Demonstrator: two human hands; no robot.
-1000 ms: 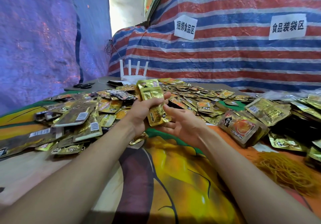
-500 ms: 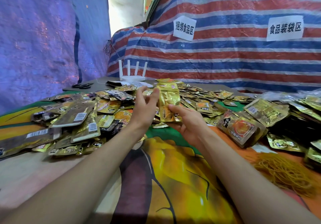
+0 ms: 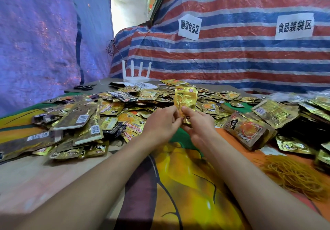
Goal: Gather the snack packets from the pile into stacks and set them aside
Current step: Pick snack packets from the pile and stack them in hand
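A small upright stack of gold snack packets (image 3: 185, 98) is held above the table's middle, its lower end between both hands. My left hand (image 3: 160, 123) pinches it from the left and my right hand (image 3: 197, 122) grips it from the right. Behind and to the left spreads the loose pile of gold packets (image 3: 114, 110). A finished stack of packets (image 3: 248, 130) lies on its side to the right of my right hand.
More gathered gold packets (image 3: 278, 111) lie at the right. A heap of yellow rubber bands (image 3: 292, 174) sits at the near right. A white router (image 3: 136, 77) and black scissors (image 3: 84, 87) stand at the far table edge. Tarpaulin walls close the back and left.
The stack passed from my left hand towards my right, then my left hand came back onto it. Both hands now hold it upright, slightly right of where it was.
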